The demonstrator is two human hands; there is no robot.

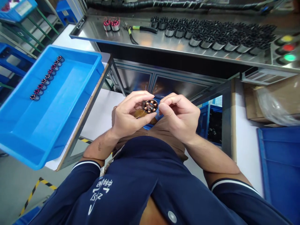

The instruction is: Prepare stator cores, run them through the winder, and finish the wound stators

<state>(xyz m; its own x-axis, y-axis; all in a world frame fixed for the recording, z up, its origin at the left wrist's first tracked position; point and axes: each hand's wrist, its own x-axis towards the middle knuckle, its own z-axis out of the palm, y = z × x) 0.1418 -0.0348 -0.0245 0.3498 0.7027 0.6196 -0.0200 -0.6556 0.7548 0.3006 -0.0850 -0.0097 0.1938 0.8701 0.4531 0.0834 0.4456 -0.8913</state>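
Note:
My left hand (pixel 130 114) holds a round black part wound with copper wire (pixel 150 106) between thumb and fingers, its open face turned toward me. Thin wire ends trail from the part's lower left side. Just right of it is my right hand (pixel 179 115), with thumb and index finger pressed together close to the part's rim; whatever lies between those fingertips is too small to make out. Both hands are above my lap, in front of the metal bench.
A blue tray (pixel 67 78) at the left holds a row of wound parts (pixel 47 78). On the steel shelf (pixel 140 42) are two red-topped parts (pixel 112 24), pliers (pixel 136 29) and many black-and-silver parts (pixel 217 34). Signal buttons (pixel 288 48) and a blue bin (pixel 281 156) are right.

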